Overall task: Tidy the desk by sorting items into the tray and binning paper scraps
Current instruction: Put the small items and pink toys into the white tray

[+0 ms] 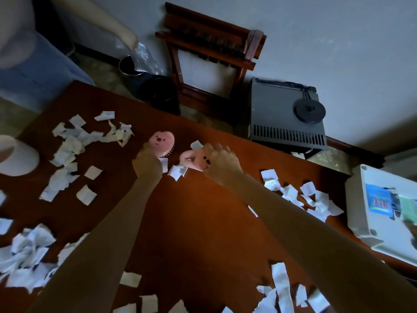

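Note:
Two pink heart-shaped items with little faces lie near the far edge of the dark wooden desk [198, 213]. My left hand [147, 163] grips the pink hairbrush [162, 141], whose bristles show underneath. My right hand [222, 164] grips the second pink heart item [194, 159]. White paper scraps lie all over: a heap at far left [74, 141], a cluster at right [302, 195], a pile at near left [27, 251], more at the near edge [279, 288]. A white tray [358, 224] holding a few small items sits at the desk's right end.
A white roll of tape or paper [18, 155] stands at the left edge. Beyond the desk are a black bin [162, 93], a smaller pail [129, 65], a wooden rack [209, 55] and a grey appliance [286, 116]. Another person's arm [117, 28] reaches at top left.

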`<action>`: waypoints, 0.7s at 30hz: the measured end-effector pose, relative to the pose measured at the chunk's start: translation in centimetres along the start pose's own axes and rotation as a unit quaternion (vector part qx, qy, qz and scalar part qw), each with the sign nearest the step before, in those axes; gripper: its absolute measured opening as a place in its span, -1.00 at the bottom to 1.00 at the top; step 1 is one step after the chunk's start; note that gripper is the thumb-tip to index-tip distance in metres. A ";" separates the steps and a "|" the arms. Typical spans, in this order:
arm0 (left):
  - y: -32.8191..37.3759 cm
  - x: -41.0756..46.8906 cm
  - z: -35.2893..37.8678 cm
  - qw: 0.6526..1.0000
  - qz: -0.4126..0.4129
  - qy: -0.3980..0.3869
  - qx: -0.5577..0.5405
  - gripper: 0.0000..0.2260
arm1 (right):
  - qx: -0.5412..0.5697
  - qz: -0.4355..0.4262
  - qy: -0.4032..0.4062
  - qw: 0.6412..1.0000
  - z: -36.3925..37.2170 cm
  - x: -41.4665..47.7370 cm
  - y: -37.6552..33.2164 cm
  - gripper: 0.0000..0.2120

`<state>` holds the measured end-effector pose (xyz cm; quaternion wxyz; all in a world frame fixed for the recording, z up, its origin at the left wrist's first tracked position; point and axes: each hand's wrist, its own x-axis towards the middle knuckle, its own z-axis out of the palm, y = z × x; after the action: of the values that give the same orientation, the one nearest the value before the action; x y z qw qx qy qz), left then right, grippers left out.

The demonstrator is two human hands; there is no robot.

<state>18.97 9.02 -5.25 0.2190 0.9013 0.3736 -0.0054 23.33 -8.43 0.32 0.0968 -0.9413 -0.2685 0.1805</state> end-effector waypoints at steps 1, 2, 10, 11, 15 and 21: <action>0.4 -0.5 0.0 1.000 0.005 0.001 -0.019 -0.71 | 0.006 0.002 0.010 1.000 -0.1 -0.3 0.3 -0.45; 0.9 -1.0 0.0 0.999 0.013 0.005 -0.035 -0.72 | 0.014 0.003 0.022 1.000 -0.2 -0.7 0.6 -0.44; 6.7 -8.4 -0.5 0.982 0.132 0.047 -0.128 -0.74 | 0.032 0.061 0.166 0.984 -2.3 -6.1 5.0 -0.53; 7.7 -9.5 -0.6 0.979 0.144 0.042 -0.138 -0.74 | 0.031 0.071 0.180 0.981 -2.7 -7.3 6.0 -0.54; 12.2 -14.2 -0.2 0.973 0.177 0.002 -0.151 -0.76 | 0.019 0.116 0.205 0.972 -4.1 -12.7 11.0 -0.52; 20.2 -22.3 2.4 0.955 0.232 -0.076 -0.170 -0.79 | 0.019 0.213 0.244 0.946 -4.2 -21.5 20.2 -0.54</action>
<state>16.94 -19.50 4.31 0.3918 0.9097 0.1316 0.0402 17.46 -37.28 4.74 0.1369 -0.9897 -0.0265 -0.0328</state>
